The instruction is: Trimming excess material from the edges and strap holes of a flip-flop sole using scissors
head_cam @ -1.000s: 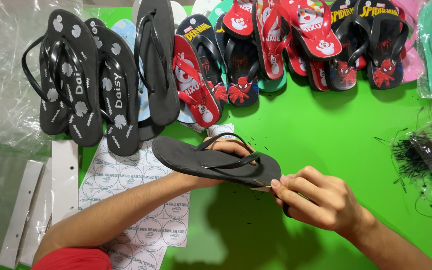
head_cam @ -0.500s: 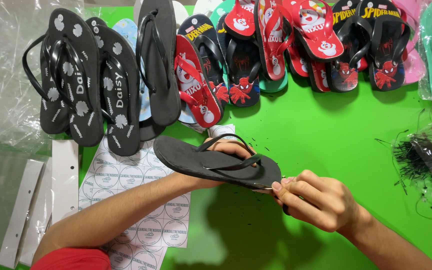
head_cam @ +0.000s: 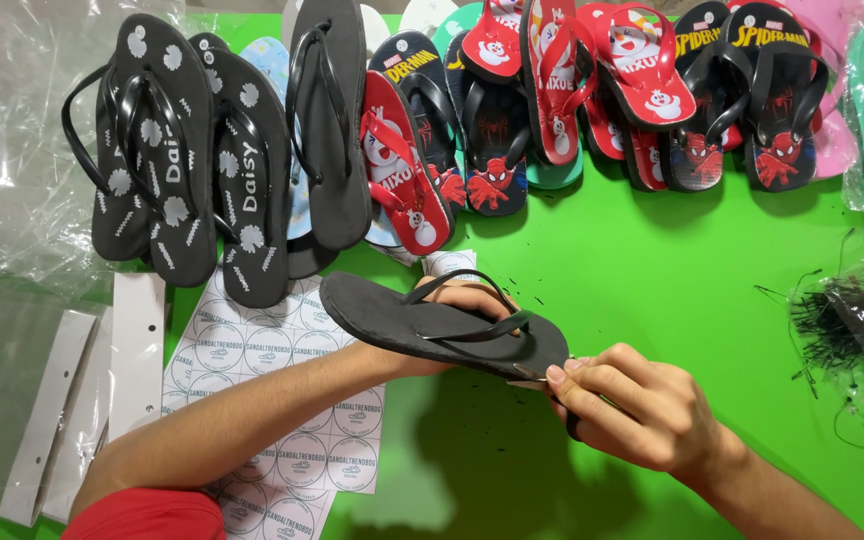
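A person's left hand (head_cam: pixel 462 305) grips a plain black flip-flop (head_cam: pixel 442 328) from beneath, fingers curled up around its far edge, holding it level above the green table (head_cam: pixel 652 260). The right hand (head_cam: pixel 642 405) is closed around a small dark tool, its metal tip pressed at the sandal's heel end; what kind of tool it is cannot be made out. Beneath the left forearm lies a sheet of round white stickers (head_cam: pixel 302 420), and beside it, towards the left edge, narrow white card strips (head_cam: pixel 137 350) rest partly on clear plastic bags (head_cam: pixel 12 190). Across the far side of the table runs a row of flip-flops: black pairs with white flower prints (head_cam: pixel 182 170), red pairs with cartoon figures (head_cam: pixel 402 165) and dark pairs with a superhero print (head_cam: pixel 752 100). A tangle of thin black plastic fasteners (head_cam: pixel 852 320) sits at the right. The tip works very near the left fingers, and the sandal is unsupported in mid-air, so a slip of the tool off the soft rubber could nick a finger or tear the sole's edge.
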